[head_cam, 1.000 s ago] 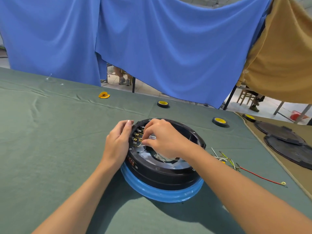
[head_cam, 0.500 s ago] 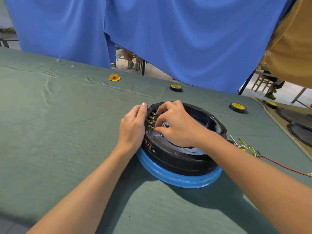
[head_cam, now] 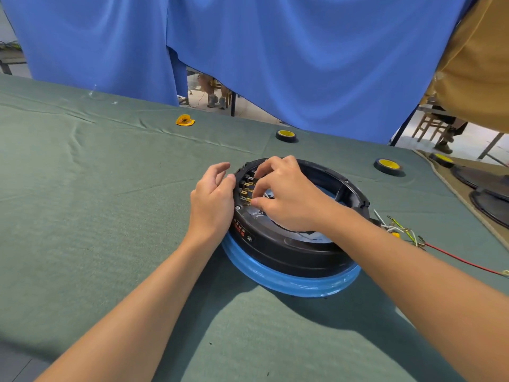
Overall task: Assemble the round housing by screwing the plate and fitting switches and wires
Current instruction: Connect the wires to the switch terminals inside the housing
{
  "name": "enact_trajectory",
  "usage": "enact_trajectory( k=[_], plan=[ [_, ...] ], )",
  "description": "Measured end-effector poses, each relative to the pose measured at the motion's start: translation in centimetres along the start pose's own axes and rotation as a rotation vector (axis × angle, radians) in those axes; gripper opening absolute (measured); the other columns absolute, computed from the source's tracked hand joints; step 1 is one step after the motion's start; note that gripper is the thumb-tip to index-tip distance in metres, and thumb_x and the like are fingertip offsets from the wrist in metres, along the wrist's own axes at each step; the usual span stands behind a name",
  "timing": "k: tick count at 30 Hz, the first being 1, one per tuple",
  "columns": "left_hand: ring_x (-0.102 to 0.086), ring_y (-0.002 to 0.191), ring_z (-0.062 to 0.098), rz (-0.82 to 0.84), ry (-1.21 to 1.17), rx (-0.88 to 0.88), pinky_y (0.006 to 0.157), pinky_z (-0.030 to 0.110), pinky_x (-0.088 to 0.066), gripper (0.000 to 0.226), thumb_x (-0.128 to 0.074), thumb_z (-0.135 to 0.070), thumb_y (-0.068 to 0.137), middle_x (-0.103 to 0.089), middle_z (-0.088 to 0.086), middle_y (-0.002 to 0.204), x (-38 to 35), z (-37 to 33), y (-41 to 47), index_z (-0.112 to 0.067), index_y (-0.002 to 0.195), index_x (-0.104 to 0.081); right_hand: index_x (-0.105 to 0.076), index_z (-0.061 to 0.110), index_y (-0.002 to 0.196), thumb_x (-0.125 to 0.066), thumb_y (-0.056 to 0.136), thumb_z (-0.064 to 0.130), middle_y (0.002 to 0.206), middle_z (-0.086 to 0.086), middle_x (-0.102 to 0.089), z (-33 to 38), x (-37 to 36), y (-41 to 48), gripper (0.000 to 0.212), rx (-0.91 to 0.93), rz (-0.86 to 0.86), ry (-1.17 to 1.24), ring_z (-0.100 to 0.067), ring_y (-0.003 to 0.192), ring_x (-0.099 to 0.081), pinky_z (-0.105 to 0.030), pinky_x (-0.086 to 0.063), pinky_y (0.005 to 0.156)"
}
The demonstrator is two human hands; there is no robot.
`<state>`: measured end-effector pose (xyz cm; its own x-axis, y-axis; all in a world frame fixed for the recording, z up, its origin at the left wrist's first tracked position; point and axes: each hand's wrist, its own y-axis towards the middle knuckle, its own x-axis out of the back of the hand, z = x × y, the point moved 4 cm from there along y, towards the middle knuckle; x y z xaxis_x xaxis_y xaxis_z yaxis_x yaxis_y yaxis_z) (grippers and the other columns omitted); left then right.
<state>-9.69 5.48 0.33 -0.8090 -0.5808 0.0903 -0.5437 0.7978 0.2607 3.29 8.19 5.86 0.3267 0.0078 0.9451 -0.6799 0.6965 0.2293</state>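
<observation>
So the right hand (head_cam: 286, 194) is curled over the switches (head_cam: 246, 188) inside the round housing (head_cam: 289, 252), thumb and forefinger nearly together, can't tell if they're pinching anything. The left hand (head_cam: 212, 199) rests loosely curled against the housing's left wall. Housing sits mid-table on green cloth (head_cam: 82, 216), loose wires (head_cam: 399, 230) just to its right.
</observation>
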Motion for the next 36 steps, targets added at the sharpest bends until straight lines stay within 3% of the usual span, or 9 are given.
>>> enact_trajectory(
  k=[8,11,14,26,29,32,34,36],
  plan=[
    [-0.048,0.131,0.016,0.080,-0.038,0.044,0.113,0.041,-0.037,0.038,-0.049,-0.025,0.099,-0.056,0.004,0.140,-0.2,0.3,0.0,-0.016,0.136,-0.053,-0.074,0.016,0.094,-0.062,0.093,0.025,0.123,-0.001,-0.049,0.3,0.0,0.1,0.015,0.008,0.011,-0.023,-0.019,0.120,-0.032,-0.030,-0.030,0.093],
    [-0.026,0.147,0.021,0.143,-0.055,0.065,0.119,0.046,-0.025,0.061,-0.048,-0.045,0.084,-0.046,0.001,0.149,-0.4,0.5,-0.5,-0.023,0.141,-0.047,-0.074,0.016,0.094,-0.062,0.093,0.025,0.122,-0.001,-0.049,0.2,0.0,0.0,0.016,0.011,0.005,-0.031,-0.019,0.119,-0.032,-0.032,-0.033,0.096],
    [-0.014,0.151,0.021,0.151,-0.051,0.057,0.121,0.047,-0.019,0.069,-0.043,-0.044,0.080,-0.038,-0.001,0.155,-0.6,0.6,-0.8,-0.025,0.146,-0.040,-0.074,0.015,0.095,-0.061,0.094,0.024,0.122,-0.002,-0.048,0.2,0.0,0.0,0.016,0.008,0.004,-0.025,-0.019,0.120,-0.032,-0.034,-0.034,0.099],
    [-0.016,0.150,0.020,0.153,-0.072,0.078,0.122,0.046,-0.016,0.073,-0.039,-0.038,0.079,-0.039,-0.002,0.154,-0.6,0.7,-0.9,-0.024,0.150,-0.035,-0.074,0.010,0.096,-0.064,0.092,0.022,0.128,-0.003,-0.045,0.8,0.4,0.1,0.016,0.068,-0.025,-0.091,-0.020,0.120,-0.029,-0.034,-0.034,0.100],
    [-0.017,0.151,0.020,0.155,-0.074,0.089,0.123,0.044,-0.015,0.077,-0.039,-0.037,0.078,-0.052,-0.015,0.130,-0.7,0.5,-1.0,-0.020,0.153,-0.030,-0.074,0.009,0.096,-0.063,0.092,0.020,0.127,-0.004,-0.045,0.9,0.1,0.1,0.016,0.072,-0.040,-0.079,-0.019,0.119,-0.030,-0.033,-0.034,0.099],
    [-0.024,0.148,0.019,0.161,-0.028,0.055,0.123,0.044,-0.016,0.077,-0.037,-0.039,0.080,-0.045,0.000,0.148,-0.6,0.2,-1.1,-0.017,0.153,-0.029,-0.074,0.008,0.097,-0.063,0.092,0.019,0.126,-0.004,-0.045,1.2,-0.1,0.4,0.017,0.086,-0.041,-0.108,-0.021,0.119,-0.030,-0.035,-0.037,0.099],
    [-0.032,0.145,0.019,0.167,0.084,0.007,0.122,0.046,-0.018,0.074,-0.034,-0.042,0.083,-0.040,0.001,0.152,-0.5,-0.1,-1.3,-0.018,0.153,-0.030,-0.074,0.008,0.097,-0.064,0.091,0.020,0.126,-0.004,-0.045,1.2,-0.1,0.5,0.016,0.092,-0.042,-0.126,-0.021,0.119,-0.031,-0.038,-0.039,0.099],
    [-0.030,0.146,0.016,0.179,0.050,0.009,0.122,0.046,-0.015,0.075,-0.034,-0.040,0.082,-0.035,0.001,0.156,-0.6,-0.2,-1.3,-0.019,0.154,-0.027,-0.074,0.010,0.097,-0.065,0.091,0.022,0.124,-0.004,-0.046,1.0,0.0,0.5,0.016,0.086,-0.043,-0.109,-0.021,0.118,-0.031,-0.039,-0.039,0.099]
  ],
)
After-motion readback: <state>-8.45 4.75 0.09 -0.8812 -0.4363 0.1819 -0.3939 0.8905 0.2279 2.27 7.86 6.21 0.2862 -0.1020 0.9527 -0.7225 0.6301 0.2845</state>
